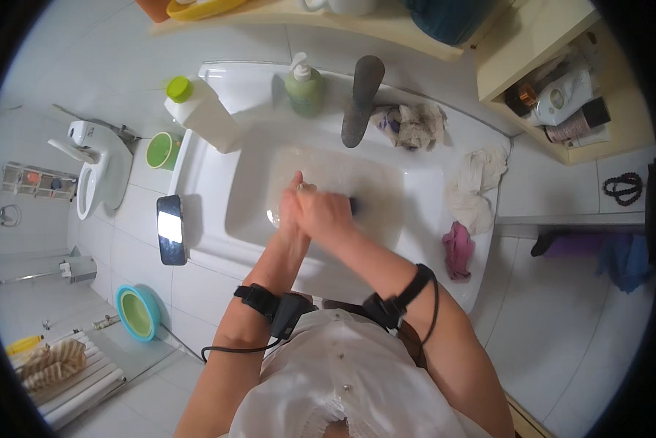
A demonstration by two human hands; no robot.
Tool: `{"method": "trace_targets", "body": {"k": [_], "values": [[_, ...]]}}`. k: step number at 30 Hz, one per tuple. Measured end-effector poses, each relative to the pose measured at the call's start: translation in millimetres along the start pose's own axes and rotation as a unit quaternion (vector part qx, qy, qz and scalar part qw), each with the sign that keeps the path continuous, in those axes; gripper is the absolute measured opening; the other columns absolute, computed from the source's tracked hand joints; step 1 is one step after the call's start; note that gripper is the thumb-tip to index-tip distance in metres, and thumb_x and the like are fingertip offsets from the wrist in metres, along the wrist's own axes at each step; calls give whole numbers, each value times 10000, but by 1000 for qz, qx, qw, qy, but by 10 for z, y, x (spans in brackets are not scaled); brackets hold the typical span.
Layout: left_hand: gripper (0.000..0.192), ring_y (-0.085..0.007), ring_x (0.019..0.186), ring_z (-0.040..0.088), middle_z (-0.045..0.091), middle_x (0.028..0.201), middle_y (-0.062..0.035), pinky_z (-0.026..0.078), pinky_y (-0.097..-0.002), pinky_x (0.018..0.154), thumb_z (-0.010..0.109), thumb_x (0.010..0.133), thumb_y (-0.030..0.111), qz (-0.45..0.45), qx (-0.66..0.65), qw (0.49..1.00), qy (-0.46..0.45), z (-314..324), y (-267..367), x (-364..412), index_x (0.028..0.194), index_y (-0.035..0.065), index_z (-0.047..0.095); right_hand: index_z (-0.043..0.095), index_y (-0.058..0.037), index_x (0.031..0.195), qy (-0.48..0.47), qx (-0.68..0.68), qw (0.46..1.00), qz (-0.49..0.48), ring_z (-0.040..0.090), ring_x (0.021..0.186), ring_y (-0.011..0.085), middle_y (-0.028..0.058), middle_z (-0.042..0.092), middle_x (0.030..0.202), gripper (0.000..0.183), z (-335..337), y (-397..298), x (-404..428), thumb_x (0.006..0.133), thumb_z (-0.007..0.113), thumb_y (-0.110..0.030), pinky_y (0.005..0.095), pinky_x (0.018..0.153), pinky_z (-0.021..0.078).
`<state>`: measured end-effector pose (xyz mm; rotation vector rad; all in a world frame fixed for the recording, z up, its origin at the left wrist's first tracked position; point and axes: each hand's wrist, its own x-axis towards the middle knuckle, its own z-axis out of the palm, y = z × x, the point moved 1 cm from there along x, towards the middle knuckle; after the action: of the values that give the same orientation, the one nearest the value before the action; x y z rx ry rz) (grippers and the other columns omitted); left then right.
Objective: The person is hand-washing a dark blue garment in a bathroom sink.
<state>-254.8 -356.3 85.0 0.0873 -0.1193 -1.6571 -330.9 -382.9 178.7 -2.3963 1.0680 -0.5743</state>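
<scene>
Over the white washbasin my two hands meet, one against the other. My left hand is upright with a thumb or finger pointing to the tap. My right hand lies across it, slightly blurred. Something small and pale shows between them; whether it is cloth or lather I cannot tell. Murky water stands in the bowl beneath. Just right of my right hand a dark thing is in the water, mostly hidden.
Behind the bowl stand a grey tap lever, a green pump bottle and a white bottle with a lime cap. Crumpled cloths and a pink cloth lie right. A phone rests on the left rim.
</scene>
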Motion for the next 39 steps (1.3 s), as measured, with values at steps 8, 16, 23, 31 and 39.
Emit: {"method": "trace_targets", "body": {"k": [8,16,23,31,39], "values": [[332,-240,874,610,618,986,-75,502,-395,784,315,980,332,-5,82,932,353,682,-184,15,1057,106,546,606,-87,679,8,10,997,73,615,635,357,152,615,637,393,-266,193,-36,919,437,-349,473,567,476],[309,-262,917,601,621,997,-110,480,-408,839,361,960,305,-110,105,937,315,1254,-136,-34,1049,73,545,623,-48,744,30,57,988,138,606,677,348,188,613,684,396,-523,257,157,906,489,-383,428,610,464],[274,-256,917,603,616,996,-111,477,-405,845,499,918,311,-139,158,946,248,1251,442,-169,1009,58,554,635,-15,924,-141,372,903,161,506,706,73,-14,583,740,318,-741,292,-242,881,599,-328,262,620,423],[215,-203,735,615,620,856,-80,525,-347,668,559,908,252,2,198,942,270,740,344,-190,920,37,568,569,-30,999,68,402,883,231,494,736,59,-9,577,845,192,-293,-177,-316,900,554,-194,225,620,399],[273,-176,632,565,588,740,-18,492,-342,584,510,909,366,-17,-27,954,298,722,87,43,848,103,552,595,-57,739,52,-188,975,105,574,630,416,203,589,641,363,-142,-187,153,893,490,-368,490,566,455]]}}
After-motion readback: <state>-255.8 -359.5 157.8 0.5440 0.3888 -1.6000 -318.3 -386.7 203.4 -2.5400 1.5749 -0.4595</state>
